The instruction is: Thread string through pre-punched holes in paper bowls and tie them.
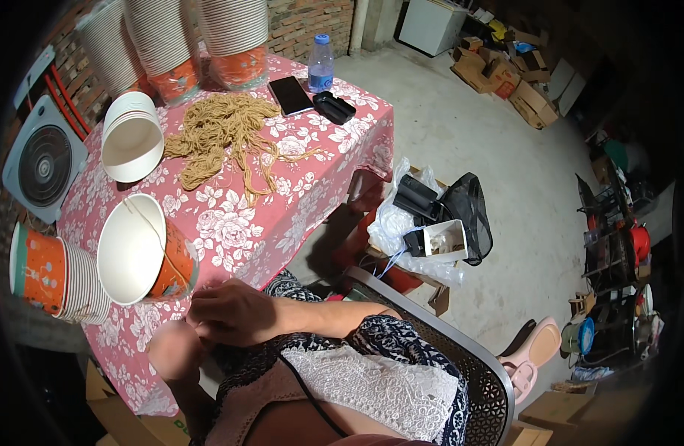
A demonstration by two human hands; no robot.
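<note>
My right hand point(234, 312) is curled closed at the near edge of the table, its fingertips hidden; whatever is in them I cannot make out. Close against it is my left hand point(175, 349), blurred, its fingers not readable. Just beyond the hands, a large orange paper tub point(132, 249) lies tilted, its white inside showing. A thin strand of twine point(157, 236) crosses its rim and runs down its side toward my hands. Farther back on the table a loose heap of tan twine point(227, 134) is spread out.
Nested paper tubs point(59, 275) lie at the left, with white tubs point(132, 145) behind. Tall wrapped stacks point(234, 44) line the back, near a phone point(291, 96), black case point(334, 108) and water bottle point(320, 63). A fan point(44, 163) stands left; a cluttered box point(446, 241) sits right.
</note>
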